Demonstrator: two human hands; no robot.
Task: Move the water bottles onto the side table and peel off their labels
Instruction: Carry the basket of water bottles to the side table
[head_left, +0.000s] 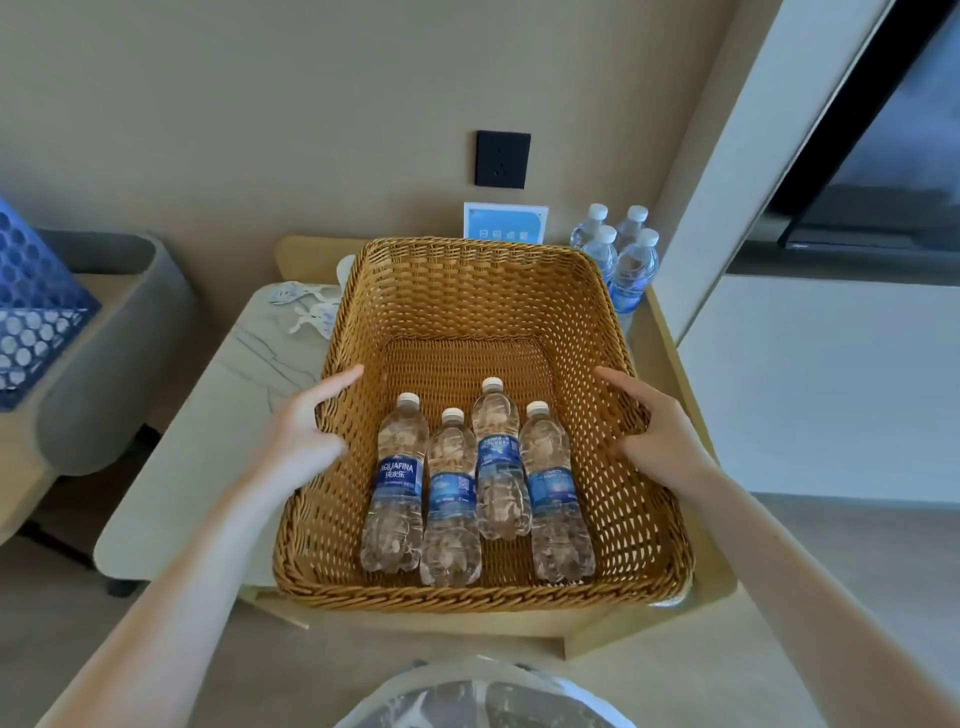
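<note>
Several clear water bottles (397, 488) with blue labels and white caps lie side by side in the near half of a wicker basket (457, 291). The basket stands on a pale side table (208, 441). My left hand (304, 431) hovers at the basket's left rim with fingers spread and relaxed. My right hand (657, 431) mirrors it at the right rim, also with loose fingers. Neither hand holds anything. Several more labelled bottles (626, 260) stand upright at the table's far right corner.
A blue sign card (505, 222) and a black wall socket (502, 159) are behind the basket. White coasters (306, 306) lie at the table's far left. A grey chair (114, 332) with a blue perforated crate (36, 312) is to the left. A plastic-lined bin (483, 696) sits below.
</note>
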